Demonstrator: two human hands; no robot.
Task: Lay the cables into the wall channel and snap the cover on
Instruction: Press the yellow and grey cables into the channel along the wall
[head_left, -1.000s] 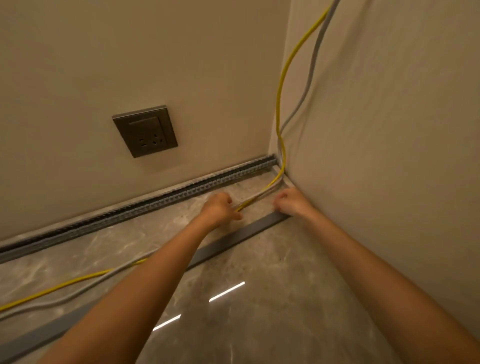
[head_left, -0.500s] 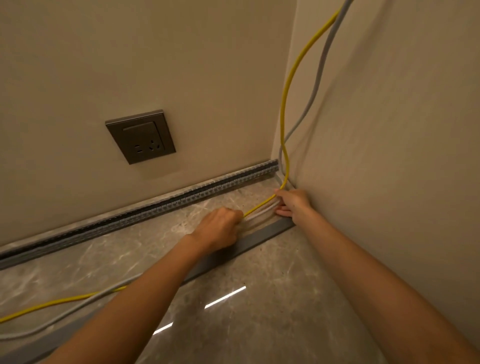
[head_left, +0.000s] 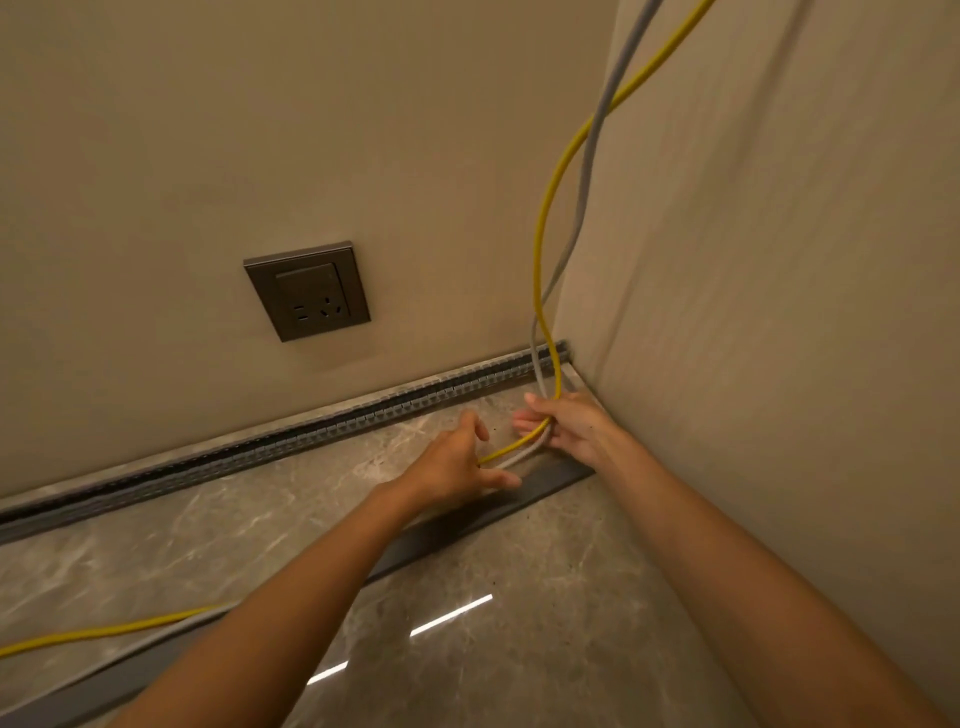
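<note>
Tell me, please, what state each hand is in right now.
Left hand: closed round the yellow cable and grey cable.
Right hand: closed round both cables.

no readable text, labels, brands or numbers appear anywhere. the dark wall socket (head_left: 307, 291) shows only its plug slots and a blank panel, with no lettering that can be made out on its plate.

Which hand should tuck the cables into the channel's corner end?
Right. The right hand grips both cables at their bend, nearest the channel end; the left hand holds them farther out.
</note>
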